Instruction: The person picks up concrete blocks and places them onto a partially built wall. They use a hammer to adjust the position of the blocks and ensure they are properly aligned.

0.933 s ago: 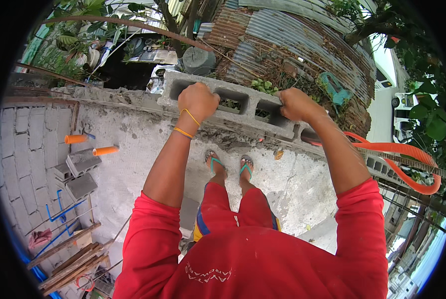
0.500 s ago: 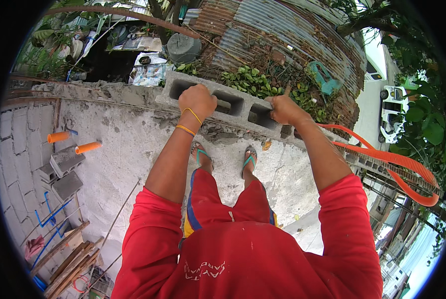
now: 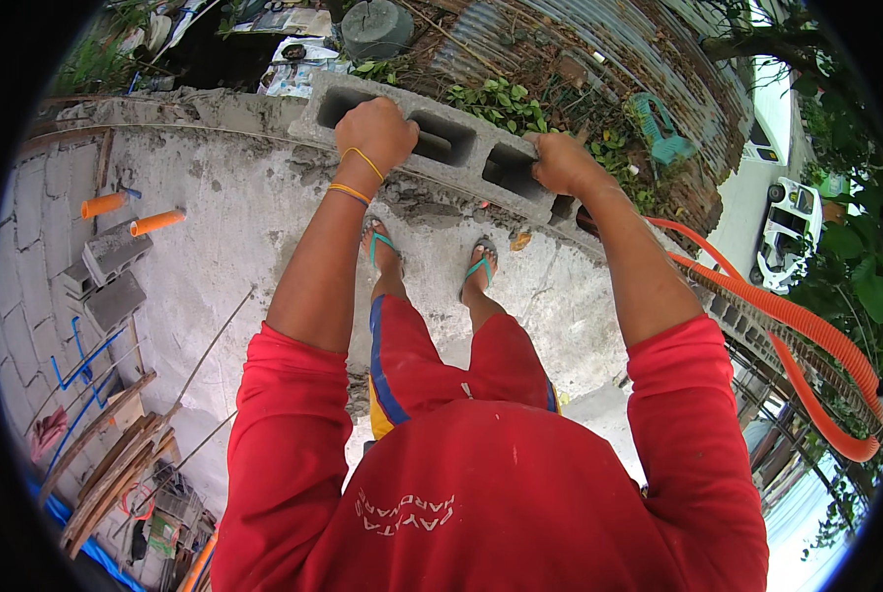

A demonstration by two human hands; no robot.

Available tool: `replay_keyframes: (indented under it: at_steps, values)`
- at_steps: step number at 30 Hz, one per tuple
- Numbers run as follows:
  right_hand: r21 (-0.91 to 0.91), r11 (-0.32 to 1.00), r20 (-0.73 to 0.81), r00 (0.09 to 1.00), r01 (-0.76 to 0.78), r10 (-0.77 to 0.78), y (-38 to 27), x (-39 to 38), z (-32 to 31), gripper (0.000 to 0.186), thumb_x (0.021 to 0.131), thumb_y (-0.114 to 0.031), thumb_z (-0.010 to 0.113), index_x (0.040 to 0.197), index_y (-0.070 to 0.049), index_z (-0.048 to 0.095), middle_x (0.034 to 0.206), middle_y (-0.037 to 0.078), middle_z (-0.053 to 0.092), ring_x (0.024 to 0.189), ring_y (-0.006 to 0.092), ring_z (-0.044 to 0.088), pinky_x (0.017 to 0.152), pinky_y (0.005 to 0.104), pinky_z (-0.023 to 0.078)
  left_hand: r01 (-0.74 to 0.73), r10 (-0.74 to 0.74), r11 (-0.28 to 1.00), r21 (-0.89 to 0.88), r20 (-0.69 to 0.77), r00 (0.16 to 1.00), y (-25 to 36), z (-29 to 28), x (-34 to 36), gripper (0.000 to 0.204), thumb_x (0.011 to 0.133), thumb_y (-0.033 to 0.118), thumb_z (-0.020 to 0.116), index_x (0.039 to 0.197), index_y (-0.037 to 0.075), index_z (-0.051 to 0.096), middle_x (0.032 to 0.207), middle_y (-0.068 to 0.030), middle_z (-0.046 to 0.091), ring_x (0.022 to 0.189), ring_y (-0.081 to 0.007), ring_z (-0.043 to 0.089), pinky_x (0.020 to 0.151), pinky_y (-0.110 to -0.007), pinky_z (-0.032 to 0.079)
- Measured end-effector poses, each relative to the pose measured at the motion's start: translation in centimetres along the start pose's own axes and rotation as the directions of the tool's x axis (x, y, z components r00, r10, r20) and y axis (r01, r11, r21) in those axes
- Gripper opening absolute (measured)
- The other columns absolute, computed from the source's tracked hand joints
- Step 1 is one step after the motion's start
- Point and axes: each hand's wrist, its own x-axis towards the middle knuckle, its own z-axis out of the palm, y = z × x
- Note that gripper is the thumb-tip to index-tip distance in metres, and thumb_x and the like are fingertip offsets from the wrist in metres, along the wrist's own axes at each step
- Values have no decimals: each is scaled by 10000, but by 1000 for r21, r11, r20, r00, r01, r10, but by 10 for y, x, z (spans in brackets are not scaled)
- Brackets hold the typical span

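Note:
My left hand (image 3: 374,136) is closed over the left end of a grey hollow concrete block (image 3: 476,150), beside its open cells. The block's right end is in the grip of my right hand (image 3: 563,164), fingers curled on its rim. It lies along the top of a rough concrete wall edge (image 3: 215,116), with a thin line running below it. My sandalled feet stand on the pale concrete floor beneath.
Orange corrugated hose (image 3: 807,326) loops at right; vehicles (image 3: 787,232) stand beyond. Orange pipe stubs (image 3: 155,220), spare blocks (image 3: 111,301), blue pipes and wood scraps (image 3: 116,464) are at left. Rusty roofing sheets (image 3: 619,44), a drum (image 3: 375,30) and plants lie past the wall.
The block, both hands, wall and feet have all risen in the picture, mostly as my view shifted, with the block slightly further left. Both hands keep their grip.

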Motion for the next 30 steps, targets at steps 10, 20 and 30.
replay_keyframes:
  at_steps: [10, 20, 30]
  values:
    - [11, 989, 49, 988, -150, 150, -1, 1, 7, 549, 890, -225, 756, 1396, -55, 631, 1200, 288, 706, 1140, 424, 681, 992, 492, 534, 27, -29, 995, -92, -21, 999, -11, 16, -3, 373, 832, 407, 746, 897, 42, 790, 981, -215, 767, 953, -411, 743, 874, -486, 599]
    - [4, 989, -78, 986, -146, 146, -5, -1, 28, 519, 890, -198, 757, 1355, 4, 647, 1091, 313, 719, 1095, 462, 683, 962, 505, 532, -190, 52, 944, -268, -448, 892, -40, 13, -33, 300, 911, 363, 714, 930, 69, 769, 888, -166, 766, 848, -366, 736, 823, -463, 561]
    - [-19, 989, -96, 985, -144, 141, -3, 2, 36, 472, 870, -164, 738, 1298, 26, 674, 1045, 319, 717, 1053, 460, 693, 931, 516, 536, 326, -523, -525, -786, 600, 605, -179, 154, 3, 417, 1072, 421, 536, 1324, 99, 616, 1294, -73, 629, 951, -237, 610, 770, -423, 505]
